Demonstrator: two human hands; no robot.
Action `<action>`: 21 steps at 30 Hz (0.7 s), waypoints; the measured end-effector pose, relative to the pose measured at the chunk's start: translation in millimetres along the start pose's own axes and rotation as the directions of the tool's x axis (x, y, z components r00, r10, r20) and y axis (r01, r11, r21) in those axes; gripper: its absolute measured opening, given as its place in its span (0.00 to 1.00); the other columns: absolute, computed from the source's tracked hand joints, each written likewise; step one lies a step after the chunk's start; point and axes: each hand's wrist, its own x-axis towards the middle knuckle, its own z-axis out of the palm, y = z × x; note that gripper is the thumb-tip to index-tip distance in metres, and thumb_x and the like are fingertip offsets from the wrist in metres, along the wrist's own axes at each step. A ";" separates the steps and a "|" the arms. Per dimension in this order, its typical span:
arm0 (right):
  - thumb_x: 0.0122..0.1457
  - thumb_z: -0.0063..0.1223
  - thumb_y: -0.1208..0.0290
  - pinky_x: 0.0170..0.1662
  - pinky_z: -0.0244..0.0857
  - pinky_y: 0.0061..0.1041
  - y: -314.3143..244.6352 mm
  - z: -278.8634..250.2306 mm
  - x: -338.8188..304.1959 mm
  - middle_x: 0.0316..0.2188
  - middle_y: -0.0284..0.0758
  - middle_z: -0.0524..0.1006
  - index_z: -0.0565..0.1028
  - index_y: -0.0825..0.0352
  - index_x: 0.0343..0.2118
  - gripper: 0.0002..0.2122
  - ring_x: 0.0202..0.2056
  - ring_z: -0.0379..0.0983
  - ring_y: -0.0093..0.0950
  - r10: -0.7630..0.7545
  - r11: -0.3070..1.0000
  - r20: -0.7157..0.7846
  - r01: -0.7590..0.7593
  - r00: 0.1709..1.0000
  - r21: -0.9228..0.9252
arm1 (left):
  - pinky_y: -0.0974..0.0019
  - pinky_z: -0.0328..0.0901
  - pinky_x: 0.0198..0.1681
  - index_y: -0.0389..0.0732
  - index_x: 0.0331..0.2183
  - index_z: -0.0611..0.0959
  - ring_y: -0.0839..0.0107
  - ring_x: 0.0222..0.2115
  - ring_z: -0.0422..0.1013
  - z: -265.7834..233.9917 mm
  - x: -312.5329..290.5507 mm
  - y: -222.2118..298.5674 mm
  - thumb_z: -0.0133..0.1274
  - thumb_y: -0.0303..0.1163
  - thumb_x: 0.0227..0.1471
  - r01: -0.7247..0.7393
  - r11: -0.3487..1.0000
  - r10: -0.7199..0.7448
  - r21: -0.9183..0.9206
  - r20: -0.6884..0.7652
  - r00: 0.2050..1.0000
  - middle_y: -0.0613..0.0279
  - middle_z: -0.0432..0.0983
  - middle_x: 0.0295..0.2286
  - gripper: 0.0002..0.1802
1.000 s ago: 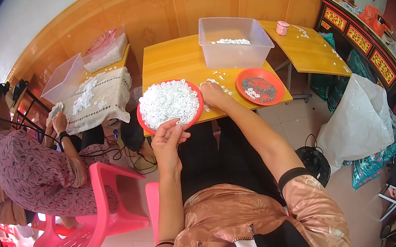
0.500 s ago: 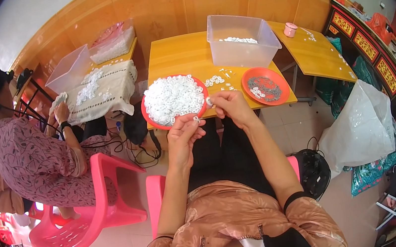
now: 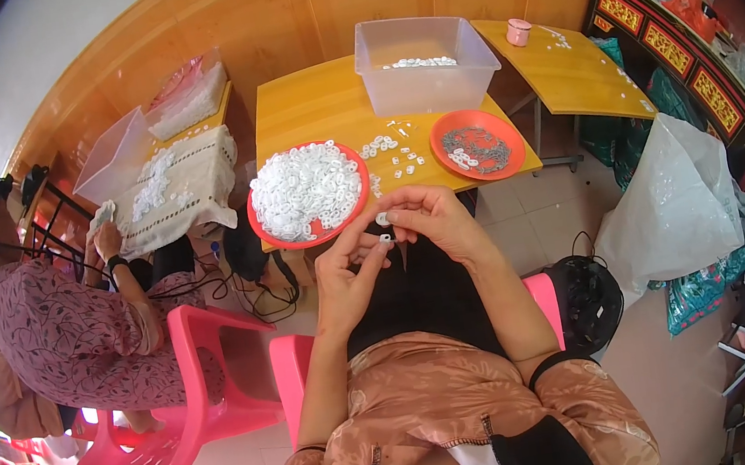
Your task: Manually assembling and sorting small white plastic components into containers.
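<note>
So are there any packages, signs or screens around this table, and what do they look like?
No screens show.
Clear plastic tub: back of the yellow table, rectangular, a few white rings inside.
White plastic sack: on the floor to the right, bulging and translucent.
Dark cabinet panels: far right, red and gold rectangles with ornamental markings.
Clear bag: left table, lumpy, pinkish.

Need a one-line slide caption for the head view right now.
Both hands, left hand and right hand, pinch small white rings together above the lap, before a red plate heaped with rings.
</note>
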 end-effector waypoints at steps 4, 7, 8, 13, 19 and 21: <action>0.54 0.51 0.76 0.25 0.61 0.12 -4.1 0.1 -2.0 0.24 0.28 0.74 0.73 0.72 0.40 0.11 0.23 0.68 0.14 -0.034 0.999 -0.035 0.034 0.999 0.001 | 0.79 0.66 0.30 0.36 0.47 0.74 0.82 0.26 0.70 -1.7 -0.2 -4.9 0.49 0.20 0.49 0.011 0.998 -0.011 0.055 0.003 1.000 0.64 0.75 0.27 0.21; 0.54 0.52 0.76 0.27 0.64 0.12 -2.4 -2.2 -1.4 0.25 0.30 0.75 0.72 0.72 0.41 0.11 0.24 0.70 0.16 -0.001 0.997 -0.115 0.010 0.993 0.075 | 0.78 0.66 0.30 0.35 0.48 0.72 0.81 0.26 0.69 0.9 -0.2 -1.4 0.50 0.20 0.49 0.058 0.998 -0.057 -0.033 0.027 0.998 0.64 0.74 0.26 0.22; 0.54 0.52 0.76 0.27 0.64 0.12 0.0 -3.7 -1.1 0.25 0.30 0.75 0.72 0.72 0.41 0.11 0.24 0.70 0.16 -0.002 0.997 -0.115 0.010 0.993 0.074 | 0.78 0.66 0.30 0.35 0.48 0.72 0.81 0.26 0.69 2.2 -0.2 -1.4 0.50 0.20 0.49 0.057 0.998 -0.056 -0.033 0.026 0.998 0.64 0.74 0.26 0.22; 0.53 0.53 0.77 0.31 0.68 0.15 8.3 -0.8 -0.9 0.28 0.32 0.76 0.73 0.71 0.40 0.11 0.26 0.72 0.17 0.050 0.964 -0.161 -0.005 0.986 0.265 | 0.78 0.65 0.29 0.34 0.48 0.72 0.79 0.25 0.70 7.8 0.3 0.0 0.52 0.21 0.48 0.100 0.950 -0.110 -0.296 -0.016 0.994 0.63 0.75 0.26 0.22; 0.52 0.54 0.77 0.30 0.67 0.13 9.9 3.9 -1.8 0.27 0.31 0.76 0.74 0.70 0.41 0.12 0.26 0.71 0.17 0.049 0.950 -0.159 0.003 0.986 0.312 | 0.78 0.65 0.29 0.34 0.47 0.73 0.79 0.24 0.70 9.4 -1.0 -1.9 0.52 0.22 0.48 0.075 0.949 -0.090 -0.307 -0.036 0.995 0.61 0.75 0.26 0.21; 0.52 0.55 0.77 0.29 0.66 0.12 8.6 6.9 -2.1 0.27 0.31 0.76 0.74 0.70 0.40 0.12 0.26 0.71 0.16 0.036 0.952 -0.160 0.015 0.986 0.306 | 0.79 0.65 0.29 0.33 0.45 0.74 0.79 0.24 0.71 8.9 -1.2 0.4 0.52 0.23 0.48 0.058 0.944 -0.085 -0.324 -0.070 0.994 0.61 0.76 0.27 0.19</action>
